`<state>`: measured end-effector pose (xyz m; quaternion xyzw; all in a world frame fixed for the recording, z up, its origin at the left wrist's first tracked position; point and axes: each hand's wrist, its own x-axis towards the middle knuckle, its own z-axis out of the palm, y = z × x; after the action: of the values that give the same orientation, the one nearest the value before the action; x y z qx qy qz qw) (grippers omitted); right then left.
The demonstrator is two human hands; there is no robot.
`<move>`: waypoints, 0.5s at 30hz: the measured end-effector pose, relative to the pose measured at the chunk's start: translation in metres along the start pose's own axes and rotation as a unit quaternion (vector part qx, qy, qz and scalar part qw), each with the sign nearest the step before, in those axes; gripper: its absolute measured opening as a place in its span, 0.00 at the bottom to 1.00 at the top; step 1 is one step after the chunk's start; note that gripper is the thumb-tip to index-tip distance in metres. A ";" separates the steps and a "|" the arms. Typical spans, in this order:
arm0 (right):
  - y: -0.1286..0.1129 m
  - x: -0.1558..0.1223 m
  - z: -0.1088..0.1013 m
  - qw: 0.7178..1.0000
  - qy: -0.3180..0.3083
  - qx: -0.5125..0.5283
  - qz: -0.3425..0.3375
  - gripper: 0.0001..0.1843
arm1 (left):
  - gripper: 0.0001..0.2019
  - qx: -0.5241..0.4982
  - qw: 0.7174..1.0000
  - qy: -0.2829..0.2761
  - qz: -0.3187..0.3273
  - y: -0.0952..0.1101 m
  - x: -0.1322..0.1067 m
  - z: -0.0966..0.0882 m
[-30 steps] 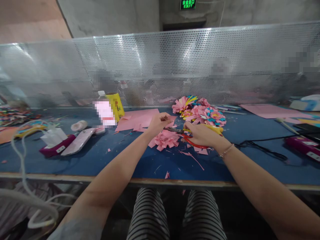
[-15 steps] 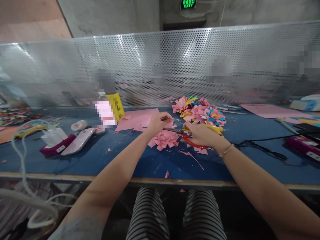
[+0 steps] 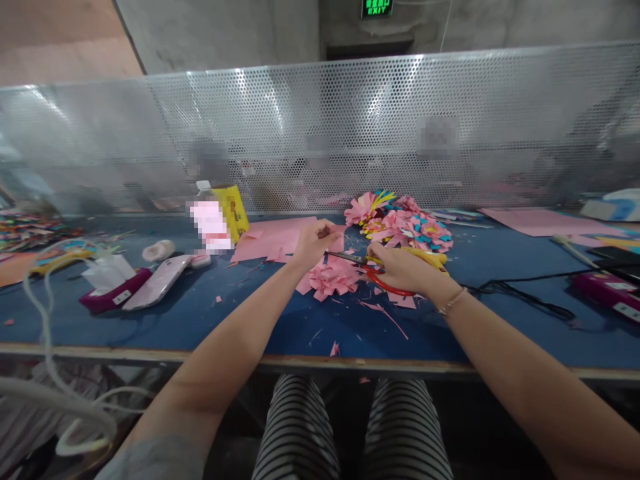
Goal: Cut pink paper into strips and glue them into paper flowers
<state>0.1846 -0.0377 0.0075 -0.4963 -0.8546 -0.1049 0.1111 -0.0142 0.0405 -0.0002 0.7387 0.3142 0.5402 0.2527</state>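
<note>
Red scissors (image 3: pixel 376 276) gripped in right hand (image 3: pixel 404 268); left hand (image 3: pixel 313 243), curled tighter than before, pinches small paper scrap (image 3: pixel 326 233).

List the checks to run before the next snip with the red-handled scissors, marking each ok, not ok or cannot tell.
1. Right hand grips the red-handled metal scissors: ok.
2. Left hand is closed on something small; what it pinches: cannot tell.
3. Left fingertips clear of the scissor blades: cannot tell, they sit close.
4. Pink folded paper flower lies on the blue table below the blades, not between them: ok.
5. Black cable lies right of the wrist, clear of the scissors: ok.
</note>
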 end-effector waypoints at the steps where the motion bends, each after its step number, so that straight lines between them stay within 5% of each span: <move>1: 0.000 0.000 0.000 1.000 0.002 -0.002 -0.002 0.18 | 0.08 0.000 1.000 0.000 0.003 0.000 0.000 0.000; 15: 0.003 0.001 0.003 1.000 0.008 -0.028 -0.007 0.19 | 0.10 0.019 1.000 -0.011 -0.004 0.003 0.000 -0.001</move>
<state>0.1861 -0.0342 0.0047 -0.4923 -0.8539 -0.1339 0.1029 -0.0150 0.0383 0.0022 0.7481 0.3246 0.5248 0.2441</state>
